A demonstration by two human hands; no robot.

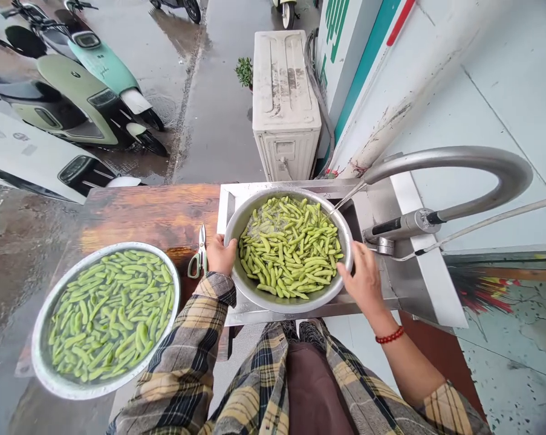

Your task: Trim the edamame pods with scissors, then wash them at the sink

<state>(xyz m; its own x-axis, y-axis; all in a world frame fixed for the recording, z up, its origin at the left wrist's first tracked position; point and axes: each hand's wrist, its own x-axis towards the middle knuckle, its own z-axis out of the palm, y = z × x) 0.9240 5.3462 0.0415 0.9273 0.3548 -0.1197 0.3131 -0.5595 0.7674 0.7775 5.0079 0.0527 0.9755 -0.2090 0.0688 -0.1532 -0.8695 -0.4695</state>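
Note:
A round metal basin (295, 307) full of green edamame pods (295, 248) rests over the steel sink (418, 296). My left hand (221, 255) grips its left rim, with the thumb on top. On the right side, my right hand (366, 278) holds the rim, thumb inside and fingers along the outer wall. A thin stream of water runs from the curved faucet (463, 158) into the basin's upper right part, and some water shows among the pods at the upper left. Scissors (202, 241) with pale green handles lie just left of my left hand.
A second metal basin (37, 338), with edamame pods in water, stands at the left on the wooden table (141, 211). Beyond the sink is a white outdoor unit (286, 84). Parked scooters (77, 99) stand on wet ground at the upper left. A pipe runs along the right wall.

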